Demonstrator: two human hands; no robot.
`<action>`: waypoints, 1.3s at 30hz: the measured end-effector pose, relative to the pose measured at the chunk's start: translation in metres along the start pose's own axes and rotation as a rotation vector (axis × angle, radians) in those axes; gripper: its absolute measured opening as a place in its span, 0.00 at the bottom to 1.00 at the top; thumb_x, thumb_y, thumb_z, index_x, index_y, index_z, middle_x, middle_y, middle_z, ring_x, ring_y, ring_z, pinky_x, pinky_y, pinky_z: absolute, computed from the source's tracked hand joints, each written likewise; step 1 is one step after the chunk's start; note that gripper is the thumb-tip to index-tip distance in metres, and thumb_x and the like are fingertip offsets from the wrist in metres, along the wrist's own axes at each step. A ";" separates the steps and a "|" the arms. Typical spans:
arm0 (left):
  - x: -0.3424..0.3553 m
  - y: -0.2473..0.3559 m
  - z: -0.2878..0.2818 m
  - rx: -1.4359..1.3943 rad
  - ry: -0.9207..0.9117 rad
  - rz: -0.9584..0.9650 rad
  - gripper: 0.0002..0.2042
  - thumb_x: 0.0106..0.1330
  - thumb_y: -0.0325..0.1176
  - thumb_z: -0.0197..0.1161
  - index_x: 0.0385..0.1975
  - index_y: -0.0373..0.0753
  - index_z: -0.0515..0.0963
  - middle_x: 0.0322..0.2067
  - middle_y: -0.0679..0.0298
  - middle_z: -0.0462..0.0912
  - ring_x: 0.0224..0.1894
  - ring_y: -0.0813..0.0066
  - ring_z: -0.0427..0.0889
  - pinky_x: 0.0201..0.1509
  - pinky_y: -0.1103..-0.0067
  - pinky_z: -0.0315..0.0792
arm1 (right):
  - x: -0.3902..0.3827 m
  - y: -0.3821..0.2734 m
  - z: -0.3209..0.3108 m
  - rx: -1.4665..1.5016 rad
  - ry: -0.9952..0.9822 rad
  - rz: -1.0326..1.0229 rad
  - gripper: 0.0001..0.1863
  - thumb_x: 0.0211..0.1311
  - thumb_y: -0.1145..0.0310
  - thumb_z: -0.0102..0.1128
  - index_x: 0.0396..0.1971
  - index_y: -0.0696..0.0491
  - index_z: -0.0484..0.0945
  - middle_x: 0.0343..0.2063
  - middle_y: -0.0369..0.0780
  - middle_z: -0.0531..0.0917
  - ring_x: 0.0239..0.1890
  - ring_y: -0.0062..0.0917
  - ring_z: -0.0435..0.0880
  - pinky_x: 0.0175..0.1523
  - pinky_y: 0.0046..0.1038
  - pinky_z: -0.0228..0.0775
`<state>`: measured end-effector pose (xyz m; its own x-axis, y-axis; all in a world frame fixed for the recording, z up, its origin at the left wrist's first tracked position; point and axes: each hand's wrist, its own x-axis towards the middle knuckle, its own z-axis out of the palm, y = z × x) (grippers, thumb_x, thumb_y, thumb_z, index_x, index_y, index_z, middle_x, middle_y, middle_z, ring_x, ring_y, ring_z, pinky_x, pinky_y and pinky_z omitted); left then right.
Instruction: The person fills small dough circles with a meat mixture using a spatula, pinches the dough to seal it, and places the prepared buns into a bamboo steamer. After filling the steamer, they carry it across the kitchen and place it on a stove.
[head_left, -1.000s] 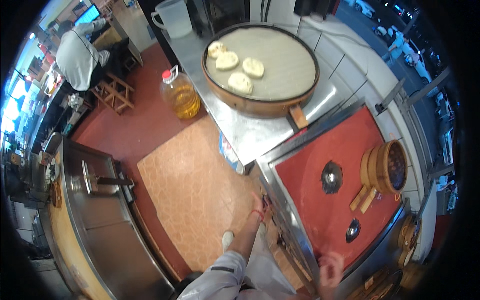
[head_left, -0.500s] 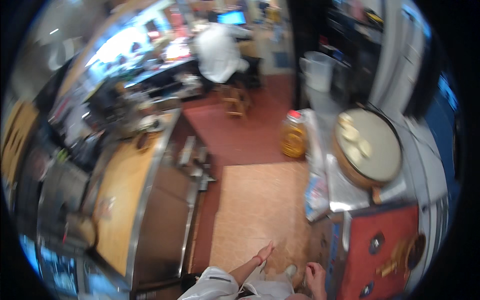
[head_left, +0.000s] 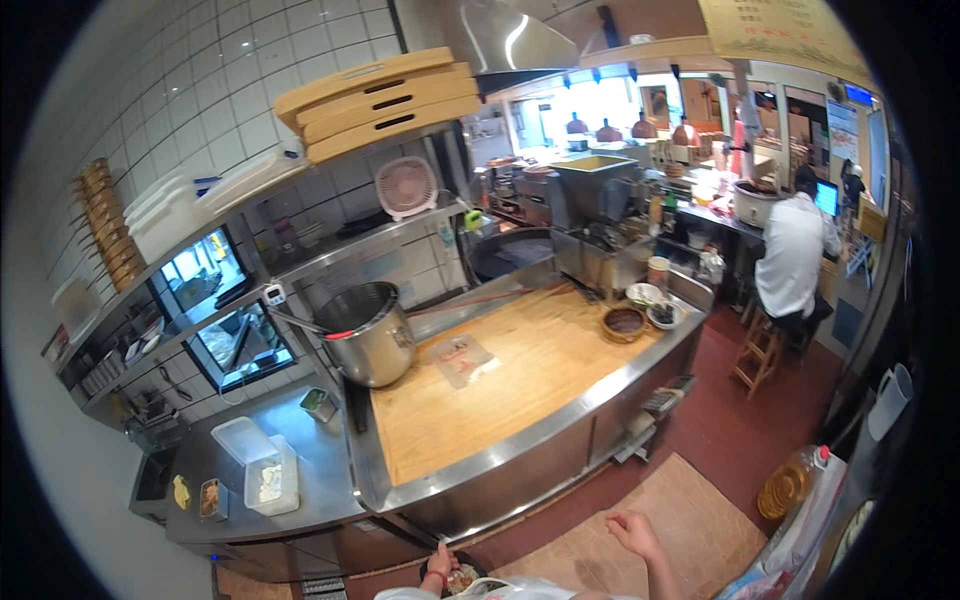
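My left hand, with a red band at its wrist, hangs low beside a dark round container whose contents are too small to name. Its fingers reach forward and hold nothing that I can see. Over the tan floor mat hovers my right hand, fingers loosely bent and apart, with nothing in them. Both hands are below the front edge of a steel-framed counter with a wooden top. On that top lies a clear plastic sheet.
A large steel pot stands at the counter's left. Small bowls sit right. Plastic tubs rest on the left steel table. Wooden trays are stacked overhead. An oil jug stands right; a person in white sits farther back.
The view has swung left, bringing the wooden counter, pot and wall shelves to the middle. The griddle with pale dough pieces has left the picture. My left hand now appears beside the dark container.
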<state>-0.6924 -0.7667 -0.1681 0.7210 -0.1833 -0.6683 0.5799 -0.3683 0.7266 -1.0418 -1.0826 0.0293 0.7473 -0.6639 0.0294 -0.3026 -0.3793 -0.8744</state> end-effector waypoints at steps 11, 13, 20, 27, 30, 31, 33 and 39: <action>0.058 0.009 0.024 -0.331 0.068 -0.196 0.26 0.71 0.56 0.44 0.36 0.36 0.75 0.24 0.59 0.78 0.22 0.70 0.77 0.23 0.72 0.72 | 0.431 -0.119 0.044 0.612 -0.490 -0.113 0.13 0.66 0.63 0.59 0.43 0.57 0.79 0.35 0.38 0.84 0.34 0.20 0.81 0.42 0.23 0.74; 0.071 0.036 0.053 -0.308 0.055 -0.175 0.26 0.71 0.56 0.44 0.36 0.36 0.75 0.24 0.59 0.78 0.22 0.70 0.77 0.23 0.72 0.73 | 0.511 -0.131 0.046 0.650 -0.409 -0.120 0.14 0.65 0.61 0.60 0.43 0.56 0.78 0.37 0.39 0.83 0.35 0.21 0.82 0.41 0.23 0.75; 0.100 0.165 0.143 -0.253 0.031 -0.101 0.26 0.71 0.56 0.44 0.37 0.35 0.75 0.25 0.58 0.78 0.24 0.69 0.78 0.25 0.72 0.73 | 0.760 -0.189 0.030 0.992 -0.208 -0.138 0.21 0.67 0.54 0.57 0.53 0.51 0.72 0.45 0.38 0.80 0.45 0.22 0.79 0.46 0.27 0.76; 0.119 0.218 0.183 -0.214 0.049 -0.109 0.26 0.71 0.55 0.45 0.38 0.34 0.75 0.26 0.57 0.79 0.25 0.67 0.79 0.26 0.71 0.73 | 0.873 -0.257 0.010 1.244 -0.157 -0.208 0.36 0.66 0.56 0.57 0.69 0.51 0.54 0.63 0.38 0.66 0.67 0.28 0.62 0.65 0.33 0.58; 0.123 0.228 0.194 -0.202 0.052 -0.119 0.26 0.71 0.55 0.45 0.38 0.34 0.75 0.27 0.57 0.79 0.26 0.67 0.80 0.27 0.71 0.74 | 0.889 -0.273 0.003 1.158 -0.162 -0.244 0.35 0.65 0.54 0.57 0.68 0.53 0.56 0.59 0.37 0.71 0.61 0.24 0.68 0.62 0.35 0.58; 0.123 0.229 0.195 -0.197 0.056 -0.123 0.26 0.71 0.55 0.45 0.39 0.34 0.74 0.27 0.56 0.79 0.26 0.67 0.80 0.27 0.71 0.74 | 0.891 -0.276 0.002 1.093 -0.208 -0.259 0.36 0.65 0.54 0.56 0.67 0.54 0.56 0.60 0.39 0.71 0.61 0.25 0.67 0.64 0.38 0.55; 0.126 0.233 0.196 -0.188 0.057 -0.126 0.26 0.71 0.55 0.45 0.39 0.33 0.74 0.27 0.56 0.80 0.26 0.67 0.80 0.27 0.71 0.74 | 0.890 -0.284 0.004 1.050 -0.215 -0.272 0.32 0.62 0.59 0.61 0.62 0.57 0.63 0.53 0.40 0.76 0.56 0.23 0.72 0.62 0.36 0.60; 0.126 0.236 0.198 -0.152 0.048 -0.129 0.26 0.71 0.55 0.46 0.40 0.33 0.74 0.28 0.55 0.80 0.27 0.66 0.81 0.29 0.71 0.74 | 0.903 -0.283 0.018 0.935 -0.108 -0.526 0.13 0.59 0.67 0.66 0.41 0.56 0.78 0.29 0.30 0.80 0.26 0.09 0.69 0.30 0.16 0.60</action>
<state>-0.5394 -1.0569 -0.1122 0.6523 -0.0990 -0.7515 0.7163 -0.2437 0.6538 -0.2704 -1.5630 0.2946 0.7139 -0.4836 0.5065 0.6095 0.0729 -0.7895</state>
